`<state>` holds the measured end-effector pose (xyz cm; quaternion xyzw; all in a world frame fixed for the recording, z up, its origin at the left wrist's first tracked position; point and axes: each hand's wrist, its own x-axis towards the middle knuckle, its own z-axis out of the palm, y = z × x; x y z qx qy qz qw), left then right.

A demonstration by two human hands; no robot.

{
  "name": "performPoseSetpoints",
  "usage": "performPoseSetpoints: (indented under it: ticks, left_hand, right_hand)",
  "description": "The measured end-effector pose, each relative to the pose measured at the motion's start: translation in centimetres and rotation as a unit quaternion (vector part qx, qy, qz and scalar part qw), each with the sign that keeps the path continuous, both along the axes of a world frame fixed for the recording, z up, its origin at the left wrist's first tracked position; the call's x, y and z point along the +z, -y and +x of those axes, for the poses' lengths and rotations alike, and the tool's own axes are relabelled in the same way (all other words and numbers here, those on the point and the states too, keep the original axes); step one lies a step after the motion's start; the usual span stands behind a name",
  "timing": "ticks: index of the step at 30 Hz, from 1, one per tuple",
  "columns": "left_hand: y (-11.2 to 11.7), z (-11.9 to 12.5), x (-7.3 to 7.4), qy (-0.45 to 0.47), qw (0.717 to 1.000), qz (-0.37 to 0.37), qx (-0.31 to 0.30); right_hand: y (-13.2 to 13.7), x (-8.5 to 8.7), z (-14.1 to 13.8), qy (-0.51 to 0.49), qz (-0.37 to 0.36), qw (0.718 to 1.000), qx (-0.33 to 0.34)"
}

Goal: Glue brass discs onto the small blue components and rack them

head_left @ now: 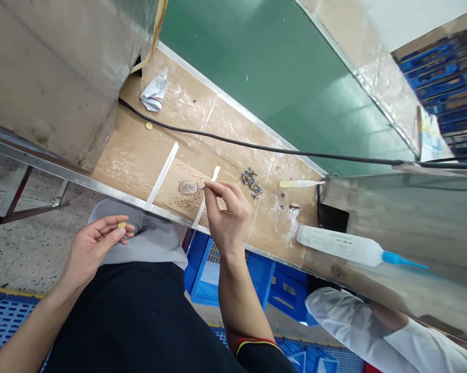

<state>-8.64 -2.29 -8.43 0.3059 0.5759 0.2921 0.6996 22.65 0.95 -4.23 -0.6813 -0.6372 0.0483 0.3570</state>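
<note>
My left hand (pixel 89 248) is in front of the bench edge, thumb and fingers closed on a small round yellow disc (pixel 122 225). Over the bench, my right hand (pixel 231 220) is in a pinch; a tiny bluish bit shows at its fingertips, too small to name. Just left of those fingertips lies a small clear plastic dish (pixel 188 187), with many tiny brownish pieces (pixel 186 203) scattered around it. A thin stick (pixel 202 176) rests above the dish. Right of my right hand sits a pile of small blue and brass-coloured parts (pixel 251 181).
A black cable (pixel 225 140) crosses the bench (pixel 128 155). Beyond it are a crumpled cloth (pixel 154 93) and another yellow disc (pixel 149 126). At right lie a white bottle with a blue nozzle (pixel 338 245) and a pale spatula-like tool (pixel 299 184). Blue crates (pixel 264 274) stand below; another person's sleeve (pixel 423 342) shows.
</note>
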Motion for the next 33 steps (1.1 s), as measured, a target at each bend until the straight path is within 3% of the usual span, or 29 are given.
performPoseSetpoints:
  ticks: [7,27,33]
  left_hand:
    - [0.01,-0.04,-0.16,0.000,1.000,0.001,-0.001]
    - [0.11,0.09,-0.11,-0.032,0.999,0.019,-0.022]
    - [-0.20,0.41,0.62,-0.048,0.998,0.036,-0.029]
  right_hand:
    - [-0.04,0.04,0.31,-0.033,0.012,0.999,0.039]
    - [-0.15,-0.56,0.38,-0.023,0.010,0.997,0.067]
    - [-0.06,-0.41,0.45,-0.020,0.005,0.997,0.071]
